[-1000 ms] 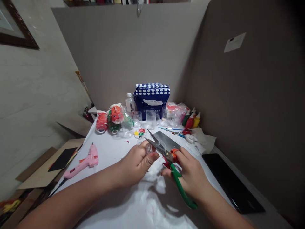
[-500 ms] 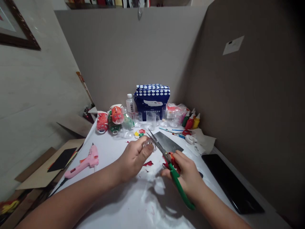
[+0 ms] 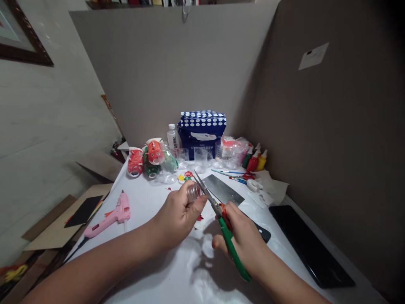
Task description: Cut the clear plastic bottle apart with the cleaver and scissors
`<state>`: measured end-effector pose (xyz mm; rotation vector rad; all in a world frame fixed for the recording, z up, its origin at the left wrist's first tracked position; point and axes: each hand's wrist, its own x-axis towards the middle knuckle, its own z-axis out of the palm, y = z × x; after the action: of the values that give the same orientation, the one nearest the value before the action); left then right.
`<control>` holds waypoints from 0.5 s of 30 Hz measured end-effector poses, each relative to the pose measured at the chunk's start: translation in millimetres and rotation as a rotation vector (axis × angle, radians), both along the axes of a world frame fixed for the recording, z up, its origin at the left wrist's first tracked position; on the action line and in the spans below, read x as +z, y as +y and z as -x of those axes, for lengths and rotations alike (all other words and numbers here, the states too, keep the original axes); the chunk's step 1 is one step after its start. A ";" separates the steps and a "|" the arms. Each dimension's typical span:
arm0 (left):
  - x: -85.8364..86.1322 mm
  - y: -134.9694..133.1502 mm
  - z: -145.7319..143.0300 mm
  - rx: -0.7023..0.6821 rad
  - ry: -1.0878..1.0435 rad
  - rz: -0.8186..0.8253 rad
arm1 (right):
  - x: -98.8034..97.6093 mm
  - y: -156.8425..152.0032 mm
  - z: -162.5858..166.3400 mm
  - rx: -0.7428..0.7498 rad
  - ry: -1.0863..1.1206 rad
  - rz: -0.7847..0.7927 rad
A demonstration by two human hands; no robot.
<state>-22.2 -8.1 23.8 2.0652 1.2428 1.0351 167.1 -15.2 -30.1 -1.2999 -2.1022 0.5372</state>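
My left hand [image 3: 174, 216] pinches clear, ringed plastic [image 3: 193, 193] — my right hand [image 3: 248, 236] grips steel-bladed scissors [image 3: 225, 230]; see-through cups [image 3: 200, 158] stand beyond.

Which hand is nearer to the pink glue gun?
Left. The left hand is to the right of the pink glue gun; the right hand, holding green-handled scissors, is farther right.
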 end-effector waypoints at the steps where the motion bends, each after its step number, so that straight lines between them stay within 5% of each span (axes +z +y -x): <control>1: -0.7 1.0 0.7 -0.014 0.022 -0.011 | 1.0 0.3 -1.2 -0.005 -0.028 0.004; 15: 0.6 2.3 -0.7 -0.187 0.091 -0.070 | -0.2 4.4 -13.0 -0.064 -0.060 -0.117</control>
<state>-21.5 -5.8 24.5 2.2553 1.0449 0.9206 180.1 -10.8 -30.2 -1.3262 -2.0997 0.3462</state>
